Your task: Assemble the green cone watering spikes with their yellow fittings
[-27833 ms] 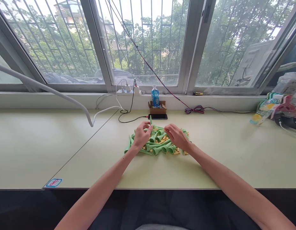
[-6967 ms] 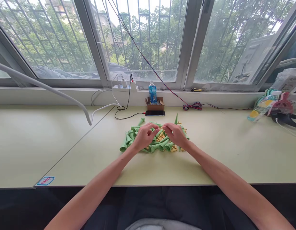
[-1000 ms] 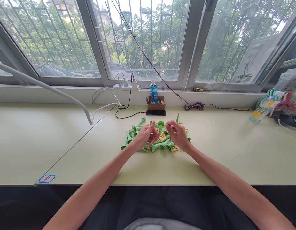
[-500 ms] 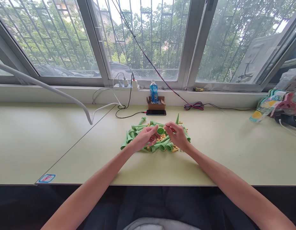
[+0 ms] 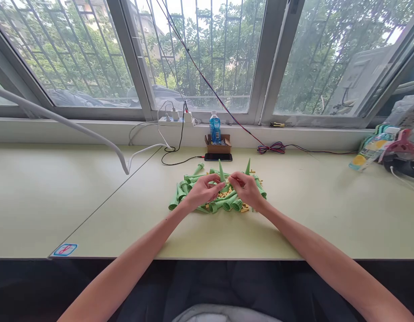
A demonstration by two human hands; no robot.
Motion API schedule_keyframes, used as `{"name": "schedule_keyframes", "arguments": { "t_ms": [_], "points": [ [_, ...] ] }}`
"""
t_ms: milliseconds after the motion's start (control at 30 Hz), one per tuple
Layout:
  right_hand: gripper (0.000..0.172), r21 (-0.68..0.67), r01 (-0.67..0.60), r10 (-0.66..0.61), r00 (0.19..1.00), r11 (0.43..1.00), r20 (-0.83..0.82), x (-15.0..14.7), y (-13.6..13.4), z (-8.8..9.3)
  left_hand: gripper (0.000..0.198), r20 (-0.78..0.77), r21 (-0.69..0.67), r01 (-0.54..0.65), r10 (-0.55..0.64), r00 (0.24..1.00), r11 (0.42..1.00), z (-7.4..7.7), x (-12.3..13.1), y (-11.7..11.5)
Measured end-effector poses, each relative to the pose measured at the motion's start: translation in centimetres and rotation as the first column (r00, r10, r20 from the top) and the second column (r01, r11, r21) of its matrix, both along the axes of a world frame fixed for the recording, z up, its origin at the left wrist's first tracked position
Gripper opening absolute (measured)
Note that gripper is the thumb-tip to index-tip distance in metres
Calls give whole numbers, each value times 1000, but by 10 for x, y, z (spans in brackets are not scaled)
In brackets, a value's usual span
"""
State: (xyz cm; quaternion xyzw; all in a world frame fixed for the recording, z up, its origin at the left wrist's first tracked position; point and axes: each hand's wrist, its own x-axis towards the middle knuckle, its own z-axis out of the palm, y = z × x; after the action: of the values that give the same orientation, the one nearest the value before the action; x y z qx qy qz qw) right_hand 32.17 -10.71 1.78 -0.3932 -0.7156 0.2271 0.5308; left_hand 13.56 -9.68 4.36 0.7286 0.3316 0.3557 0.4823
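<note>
My left hand [image 5: 204, 189] pinches a green plastic watering spike [image 5: 221, 171], its tapered point upward. Close beside it on the right, my right hand [image 5: 246, 188] has its thumb and fingers pressed together; anything between them is too small to make out. Below both hands spreads a pile of similar green cone-shaped spikes [image 5: 228, 204], several with their round open ends facing me. Small yellow plastic pieces [image 5: 244, 208] lie scattered among them. Another green spike [image 5: 247, 167] stands point up just behind my right hand.
Behind the pile lie a phone [image 5: 218, 157] on its cable and a small cardboard box [image 5: 219, 147] with a blue bottle [image 5: 214, 128]. A coiled cable [image 5: 272, 148] sits to the right. A white tube [image 5: 93, 134] arches in from the left.
The spike in my left hand has turned: its round open end faced me before, and now its point stands up. My right hand has stayed close beside it.
</note>
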Motion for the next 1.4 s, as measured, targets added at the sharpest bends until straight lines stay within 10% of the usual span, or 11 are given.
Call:
{"name": "schedule_keyframes", "arguments": {
  "t_ms": [267, 500, 767, 1000, 1400],
  "points": [
    [35, -172, -66, 51, 995, 983, -87, 1, 4, -1, 22, -71, 460, -103, 152, 986, 882, -14, 0, 8],
    [36, -132, -12, -2, 995, 991, -102, 0, 6, -2, 21, -80, 538, -111, 181, 980, 836, -15, 2, 10],
    [31, 125, 174, -177, 984, 977, 15, 0, -3, 5, 36, 32, 209, -208, 206, 978, 956, -4, 5, 5],
    [27, 210, 117, -136, 988, 971, 79, 2, -2, 4, 50, 97, -220, 75, -54, 994, 973, 2, 3, 4],
    [25, 195, 75, -84, 996, 978, 38, -3, -5, 0, 47, 104, -146, 106, -91, 990, 984, -1, -1, 4]
  ]
}}
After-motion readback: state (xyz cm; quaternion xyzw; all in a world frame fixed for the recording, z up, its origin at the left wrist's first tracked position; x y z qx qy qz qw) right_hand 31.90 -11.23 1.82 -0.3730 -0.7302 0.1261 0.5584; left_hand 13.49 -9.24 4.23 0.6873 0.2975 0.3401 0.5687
